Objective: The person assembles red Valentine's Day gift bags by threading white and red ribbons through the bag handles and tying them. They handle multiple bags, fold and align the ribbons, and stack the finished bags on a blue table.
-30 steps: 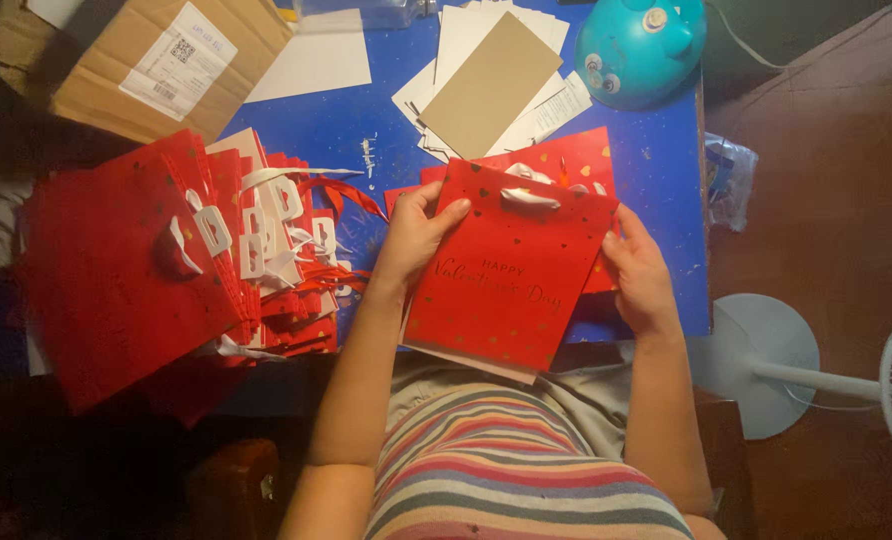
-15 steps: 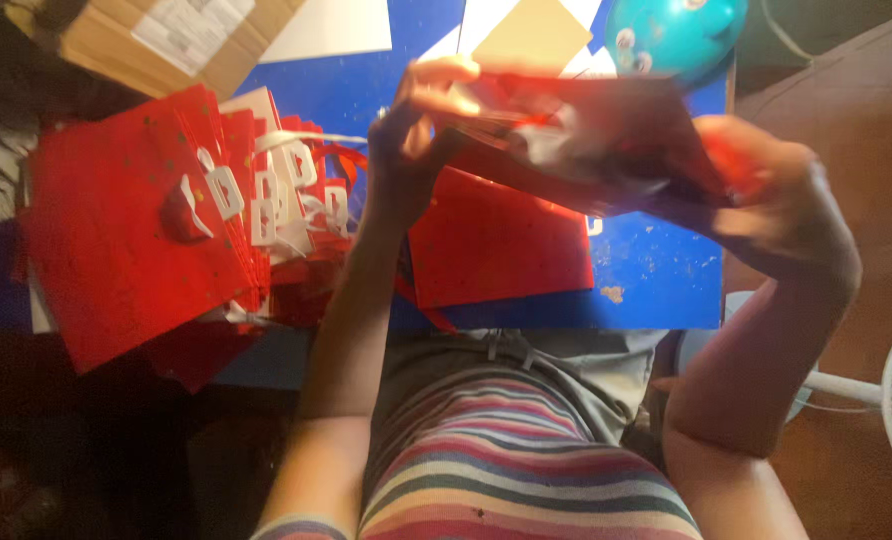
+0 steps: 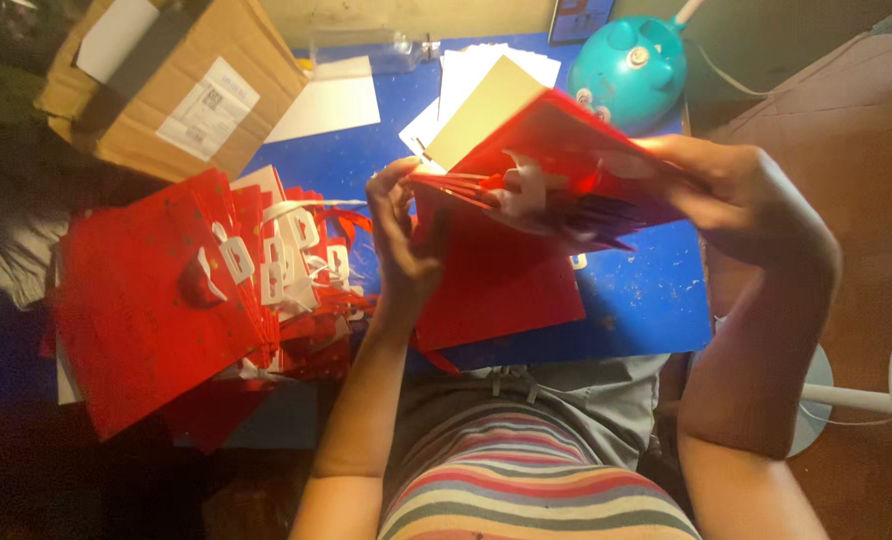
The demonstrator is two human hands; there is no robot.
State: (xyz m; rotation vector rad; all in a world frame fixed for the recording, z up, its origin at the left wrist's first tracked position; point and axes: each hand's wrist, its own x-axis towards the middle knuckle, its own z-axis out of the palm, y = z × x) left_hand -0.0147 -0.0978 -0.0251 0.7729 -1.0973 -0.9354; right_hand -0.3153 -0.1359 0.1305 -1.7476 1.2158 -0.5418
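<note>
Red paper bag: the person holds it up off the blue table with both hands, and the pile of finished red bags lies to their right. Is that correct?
Not quite. In the head view both the left hand and the right hand do hold the red paper bag up above the blue table, but the pile of red bags lies to the person's left, not their right.

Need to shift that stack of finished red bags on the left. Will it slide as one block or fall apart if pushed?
Likely to fall apart: the stack of red paper bags is fanned out, edges staggered, overhanging the blue table. The bags look thin and light, so they probably slip over each other. Their loose white handles could snag.
</note>
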